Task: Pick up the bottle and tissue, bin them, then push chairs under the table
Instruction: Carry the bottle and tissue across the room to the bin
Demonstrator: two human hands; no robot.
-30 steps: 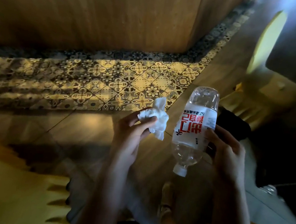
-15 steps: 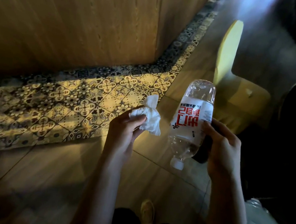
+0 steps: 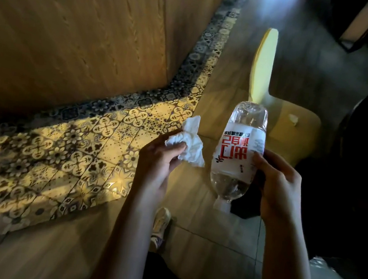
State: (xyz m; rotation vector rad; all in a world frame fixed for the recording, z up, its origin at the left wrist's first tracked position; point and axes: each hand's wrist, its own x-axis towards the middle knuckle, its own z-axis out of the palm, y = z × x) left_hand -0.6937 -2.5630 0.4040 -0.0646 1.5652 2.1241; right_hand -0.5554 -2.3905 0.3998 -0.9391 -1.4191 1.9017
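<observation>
My left hand [image 3: 159, 159] grips a crumpled white tissue [image 3: 190, 140] at waist height over the floor. Beside it, my right hand [image 3: 275, 182] holds a clear plastic bottle [image 3: 238, 151] with a white label and red lettering. The bottle points cap down toward me and has a little water in it. A yellow chair [image 3: 265, 65] stands just beyond the bottle, its backrest edge-on and its seat [image 3: 301, 131] to the right. A small scrap lies on the seat.
A wooden panel wall [image 3: 79, 39] rises at the left, bordered by a band of patterned floor tiles [image 3: 98, 142]. A dark round shape [image 3: 367, 163], perhaps a table edge, fills the right. My shoe [image 3: 160, 225] shows on the wooden floor below.
My view has swung up and forward, so the yellow chair and the wall's corner now sit nearer the centre. Both hands keep the same hold on tissue and bottle.
</observation>
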